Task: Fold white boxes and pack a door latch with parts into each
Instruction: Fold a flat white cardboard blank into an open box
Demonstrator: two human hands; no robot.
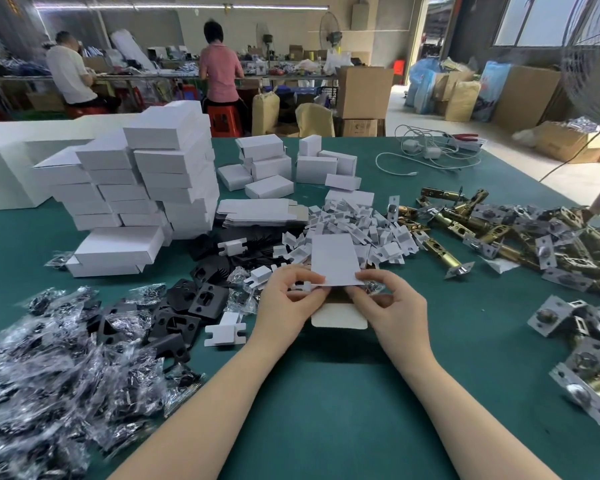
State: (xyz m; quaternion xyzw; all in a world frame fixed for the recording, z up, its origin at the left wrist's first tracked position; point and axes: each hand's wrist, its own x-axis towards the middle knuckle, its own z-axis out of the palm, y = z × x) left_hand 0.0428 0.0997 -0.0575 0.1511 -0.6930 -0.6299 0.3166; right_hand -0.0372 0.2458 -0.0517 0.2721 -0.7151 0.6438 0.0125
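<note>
A green table [326, 410] fills most of the view, and everything described is laid out on it. At the far left a tall stack of closed white boxes [136, 188] is piled, with large white cartons [11, 164] behind it. At the near left a wide heap of small clear plastic bags of dark parts [49, 375] is spread, and just to its right black metal plates [194, 306] are scattered. Along the right side a long pile of brass-coloured door latches [499, 233] with silvery faceplates is seen, and a smaller cluster of the same latches [582, 344] lies nearer on the right. In the middle, a mound of small folded white card inserts [357, 230] is heaped, with a flat stack of unfolded box blanks [257, 213] just to its left. Farther off, a loose group of closed small white boxes [274, 168] is set, and white chargers with cables [426, 150] lie at the far right.

At the centre, just near of the insert mound, a partly folded white box [336, 268] is held above the table, its upper panel raised toward the far side and a rounded flap hanging on the near side. Its left edge is pinched by the left hand [288, 299] between thumb and curled fingers, and its right edge is pinched likewise by the right hand [392, 306]. What lies inside the box cannot be told.

Beyond the table, two people are seated at a far bench with their backs turned.
</note>
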